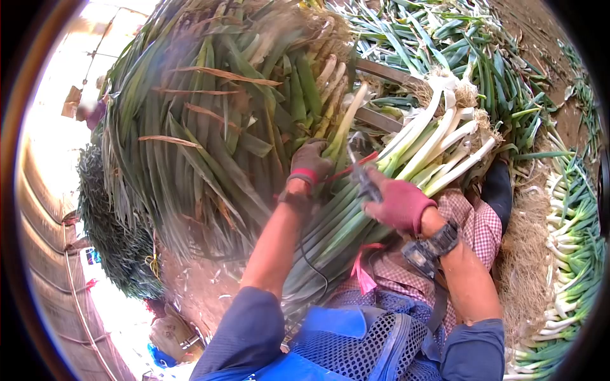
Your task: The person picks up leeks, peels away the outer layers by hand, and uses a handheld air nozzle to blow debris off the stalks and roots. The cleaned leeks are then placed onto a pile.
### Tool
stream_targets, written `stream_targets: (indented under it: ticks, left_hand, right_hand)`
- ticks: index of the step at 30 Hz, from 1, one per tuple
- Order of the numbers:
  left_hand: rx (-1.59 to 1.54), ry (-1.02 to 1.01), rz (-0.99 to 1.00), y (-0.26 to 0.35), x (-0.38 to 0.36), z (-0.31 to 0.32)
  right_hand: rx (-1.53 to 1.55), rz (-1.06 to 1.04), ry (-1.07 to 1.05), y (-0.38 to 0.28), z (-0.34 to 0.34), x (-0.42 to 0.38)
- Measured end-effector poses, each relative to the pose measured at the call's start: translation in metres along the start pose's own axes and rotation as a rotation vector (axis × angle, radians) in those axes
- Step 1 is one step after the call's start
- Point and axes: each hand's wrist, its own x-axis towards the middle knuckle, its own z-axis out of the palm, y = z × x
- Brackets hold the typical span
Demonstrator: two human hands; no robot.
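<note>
A large heap of long leeks (210, 127) with green and some dried brown leaves rises in front of me on the left. My left hand (311, 162), in a dark glove with a red cuff, is closed around a leek (348, 120) at the heap's edge. In my right hand (399, 202), gloved in dark red, is a small hand tool (363, 181) with a dark grip and thin metal tip; its kind is unclear. Under that hand, a bundle of white-stemmed leeks (438, 136) lies across my lap, roots pointing away. A red strip (356, 166) runs between my hands.
More leeks (432, 38) lie beyond wooden slats (381, 117). To the right, a row of leeks (562, 241) lines the ground beside a strip of pale roots (524, 247). Another leek stack (114, 222) stands at left. A dark cord (314, 263) hangs near my left forearm.
</note>
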Motion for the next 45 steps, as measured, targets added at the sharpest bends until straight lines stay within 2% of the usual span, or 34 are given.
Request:
stream_targets:
  ticks: [1,4,6,8,12,15,17,18,20,21,23,27,29,30,32,36,38,39,41,45]
  left_hand:
    - [-0.022,0.029,-0.012,-0.002,0.000,0.002]
    - [-0.061,0.082,-0.028,-0.007,0.002,0.008]
    - [-0.076,0.102,-0.032,-0.008,0.002,0.015]
    - [-0.247,0.160,-0.083,-0.012,0.003,0.024]
    - [-0.215,0.272,-0.012,-0.014,0.001,0.037]
    - [-0.077,0.384,0.016,0.001,-0.010,0.036]
    - [0.216,0.578,0.058,0.011,-0.012,0.033]
    - [0.217,0.577,0.058,0.013,-0.011,0.027]
    - [0.481,0.584,0.312,0.015,-0.009,0.014]
    - [0.485,0.584,0.312,0.016,-0.009,0.014]
    - [0.653,0.234,0.136,0.015,-0.005,0.019]
    - [0.424,0.149,0.017,0.014,-0.004,0.022]
    - [0.318,0.015,-0.030,0.021,-0.005,0.015]
    - [0.317,0.018,-0.029,0.027,-0.004,0.012]
    - [0.338,-0.156,-0.159,0.047,-0.004,0.007]
    - [0.289,-0.038,-0.149,0.038,-0.002,0.012]
    - [0.020,-0.098,-0.165,0.027,0.005,0.000]
    - [0.019,-0.098,-0.162,0.022,0.003,-0.006]
    - [-0.404,-0.121,-0.149,0.029,-0.007,-0.027]
    - [-0.588,-0.117,-0.066,0.039,-0.011,-0.052]
  right_hand:
    - [-0.001,-0.004,-0.001,0.000,-0.001,0.007]
    - [-0.120,0.045,0.229,-0.002,-0.006,0.023]
    - [-0.065,0.093,0.192,-0.002,-0.015,0.023]
    - [-0.009,0.138,0.151,-0.003,-0.017,0.021]
    - [-0.077,0.035,0.119,0.008,-0.002,0.003]
    - [-0.040,0.041,0.086,0.010,0.000,-0.012]
    - [-0.046,0.027,0.135,0.021,0.006,-0.015]
    - [-0.045,0.027,0.134,0.023,0.010,-0.017]
    - [-0.034,-0.023,0.123,0.026,0.015,-0.019]
    - [-0.031,-0.026,0.124,0.026,0.015,-0.018]
    - [0.030,-0.036,0.148,0.024,0.014,-0.017]
    - [0.001,0.019,0.203,0.027,0.005,-0.015]
    - [-0.018,-0.047,0.200,0.030,0.008,-0.016]
    - [-0.020,-0.049,0.202,0.030,0.008,-0.016]
    - [-0.001,-0.008,0.201,0.028,0.009,-0.016]
    - [0.006,0.002,0.177,0.030,0.009,-0.019]
    - [0.013,-0.025,0.189,0.034,0.011,-0.025]
    - [0.012,-0.024,0.192,0.039,0.012,-0.027]
    - [0.059,-0.030,0.274,0.049,0.013,-0.029]
    - [0.051,-0.085,0.244,0.049,0.012,-0.040]
